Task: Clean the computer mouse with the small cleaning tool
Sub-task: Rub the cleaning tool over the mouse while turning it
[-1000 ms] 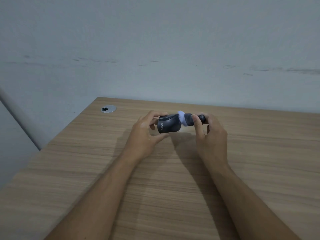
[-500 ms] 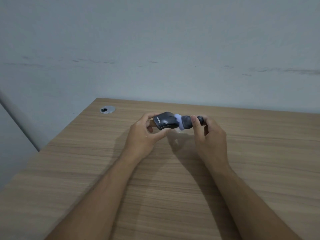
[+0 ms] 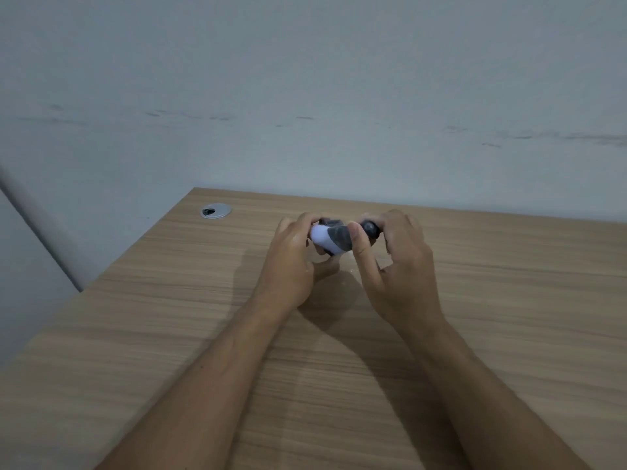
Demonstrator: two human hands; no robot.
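Wood-grain surface [image 3: 169, 334] is carrying both forearms; left hand [image 3: 291, 262] is gripping the mostly hidden computer mouse [image 3: 327, 221], right hand [image 3: 397, 266] is pinching the cleaning tool [image 3: 334, 237] against it.

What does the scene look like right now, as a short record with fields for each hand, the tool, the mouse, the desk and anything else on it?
left hand: grip closed on the mouse, raised above the desk
right hand: grip closed on the cleaning tool
cleaning tool: pale rounded tip pointing left, pressed against the mouse
mouse: dark, mostly hidden behind tool and fingers
desk: wood grain, against a grey wall
other: round cable grommet at far left
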